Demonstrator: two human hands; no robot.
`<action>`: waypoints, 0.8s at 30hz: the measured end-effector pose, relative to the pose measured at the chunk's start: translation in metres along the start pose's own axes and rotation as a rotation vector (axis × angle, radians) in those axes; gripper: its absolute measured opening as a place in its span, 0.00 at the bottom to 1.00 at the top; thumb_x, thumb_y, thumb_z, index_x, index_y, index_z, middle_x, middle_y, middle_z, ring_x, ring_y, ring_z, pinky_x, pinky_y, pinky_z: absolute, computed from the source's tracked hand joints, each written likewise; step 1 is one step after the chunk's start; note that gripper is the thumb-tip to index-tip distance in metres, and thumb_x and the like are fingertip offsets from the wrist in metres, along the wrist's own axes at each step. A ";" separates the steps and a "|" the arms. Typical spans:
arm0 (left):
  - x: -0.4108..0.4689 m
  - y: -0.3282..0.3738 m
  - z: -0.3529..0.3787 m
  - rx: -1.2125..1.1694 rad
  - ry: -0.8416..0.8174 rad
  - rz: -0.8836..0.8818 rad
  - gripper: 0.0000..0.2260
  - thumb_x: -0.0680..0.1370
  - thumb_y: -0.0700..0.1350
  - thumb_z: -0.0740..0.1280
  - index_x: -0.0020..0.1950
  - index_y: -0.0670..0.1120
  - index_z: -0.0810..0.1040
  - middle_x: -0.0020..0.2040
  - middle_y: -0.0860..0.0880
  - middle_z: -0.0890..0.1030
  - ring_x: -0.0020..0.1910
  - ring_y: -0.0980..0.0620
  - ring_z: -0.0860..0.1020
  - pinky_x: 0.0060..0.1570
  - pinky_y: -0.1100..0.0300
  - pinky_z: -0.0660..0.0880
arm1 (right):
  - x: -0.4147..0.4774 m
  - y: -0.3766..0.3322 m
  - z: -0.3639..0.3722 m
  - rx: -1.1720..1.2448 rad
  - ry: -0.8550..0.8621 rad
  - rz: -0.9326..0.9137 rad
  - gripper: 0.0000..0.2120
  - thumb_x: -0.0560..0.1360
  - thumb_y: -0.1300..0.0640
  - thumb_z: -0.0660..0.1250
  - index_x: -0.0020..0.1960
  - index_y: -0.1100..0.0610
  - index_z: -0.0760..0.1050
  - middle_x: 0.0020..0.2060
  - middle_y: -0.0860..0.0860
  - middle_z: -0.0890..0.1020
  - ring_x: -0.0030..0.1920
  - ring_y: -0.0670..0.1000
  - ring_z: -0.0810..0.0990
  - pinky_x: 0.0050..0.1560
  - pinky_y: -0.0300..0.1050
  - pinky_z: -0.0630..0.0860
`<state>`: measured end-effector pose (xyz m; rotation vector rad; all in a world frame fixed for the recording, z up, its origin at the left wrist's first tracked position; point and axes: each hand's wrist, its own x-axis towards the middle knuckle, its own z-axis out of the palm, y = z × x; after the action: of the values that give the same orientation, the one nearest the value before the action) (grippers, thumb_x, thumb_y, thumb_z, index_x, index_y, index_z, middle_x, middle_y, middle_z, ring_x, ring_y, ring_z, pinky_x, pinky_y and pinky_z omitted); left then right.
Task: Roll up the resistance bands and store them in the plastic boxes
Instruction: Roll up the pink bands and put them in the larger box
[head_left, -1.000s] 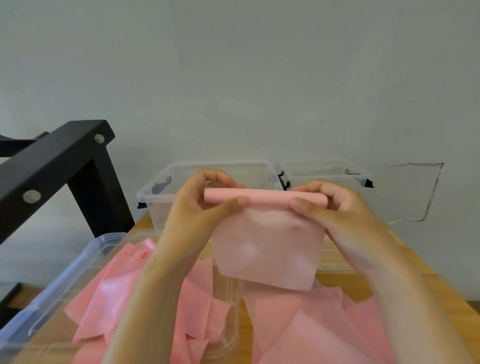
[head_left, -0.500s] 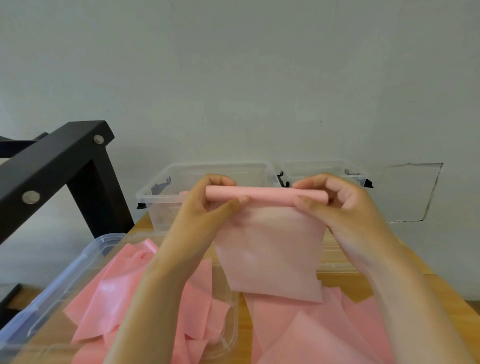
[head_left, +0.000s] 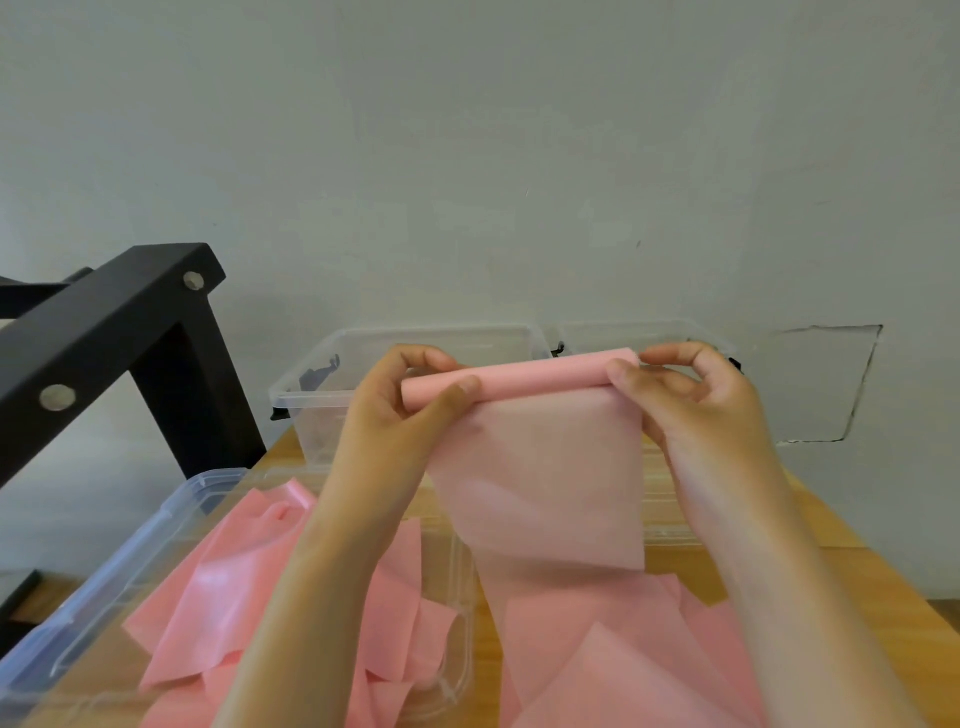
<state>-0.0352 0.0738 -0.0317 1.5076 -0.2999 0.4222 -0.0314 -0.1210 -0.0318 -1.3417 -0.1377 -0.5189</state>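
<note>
A pink resistance band (head_left: 540, 467) is held up in the air, its top wound into a tight roll and its loose tail hanging down to the table. My left hand (head_left: 410, 410) pinches the roll's left end between thumb and fingers. My right hand (head_left: 691, 400) pinches the right end the same way. Behind the roll stand two clear plastic boxes (head_left: 322, 395) (head_left: 670, 332), both open. More loose pink bands (head_left: 218, 587) lie in a large clear tub at the lower left.
The large tub (head_left: 104, 597) has a bluish rim and sits at the table's near left. A black metal frame (head_left: 114, 332) rises on the left. The wooden table (head_left: 841, 577) ends against a grey wall. Another pink sheet (head_left: 623, 675) lies on the table below my hands.
The roll has tilted, its right end now higher. The hanging tail looks longer and reaches lower than a second ago. Both hands keep their hold on the roll's ends.
</note>
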 end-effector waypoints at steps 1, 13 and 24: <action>0.000 -0.001 0.002 0.037 0.006 0.014 0.04 0.76 0.41 0.69 0.47 0.47 0.75 0.39 0.54 0.78 0.34 0.59 0.75 0.32 0.69 0.70 | 0.000 0.001 0.001 -0.018 0.012 -0.021 0.06 0.71 0.60 0.73 0.44 0.55 0.75 0.29 0.45 0.82 0.35 0.44 0.79 0.44 0.45 0.74; 0.002 0.000 -0.009 0.052 -0.054 -0.067 0.04 0.74 0.49 0.70 0.43 0.51 0.77 0.40 0.54 0.78 0.36 0.56 0.75 0.36 0.61 0.68 | 0.001 0.001 0.000 0.011 -0.066 -0.034 0.11 0.71 0.62 0.72 0.31 0.55 0.76 0.27 0.49 0.76 0.33 0.48 0.75 0.38 0.40 0.76; 0.004 -0.002 -0.018 -0.009 -0.069 -0.054 0.04 0.69 0.48 0.72 0.40 0.52 0.79 0.40 0.52 0.80 0.38 0.53 0.76 0.40 0.60 0.72 | -0.002 -0.002 0.000 0.066 -0.238 0.198 0.14 0.65 0.50 0.71 0.48 0.55 0.77 0.38 0.50 0.83 0.35 0.47 0.82 0.34 0.36 0.77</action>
<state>-0.0323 0.0917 -0.0325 1.5197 -0.3140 0.3260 -0.0344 -0.1206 -0.0304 -1.3331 -0.2132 -0.1853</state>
